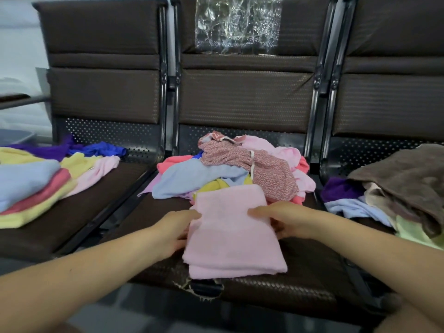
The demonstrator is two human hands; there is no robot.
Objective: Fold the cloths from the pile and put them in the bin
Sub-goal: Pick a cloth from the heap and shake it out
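A folded pink cloth (230,231) lies on the front of the middle seat. My left hand (173,230) grips its left edge, thumb on top and fingers under. On the cloth's right edge my right hand (283,219) grips the same way. Behind the pink cloth is the loose pile (240,169) of cloths: light blue, patterned pink, coral, yellow. On the left seat a stack of folded cloths (31,188) lies in light blue, coral and yellow. A grey bin's corner (14,137) shows at the far left edge.
The three dark brown seats (242,97) are joined by metal frames. On the right seat lies a heap (403,188) of brown, purple, blue and light green cloths. Purple and blue cloths (79,150) lie at the back of the left seat. The middle seat's front edge (204,288) is torn.
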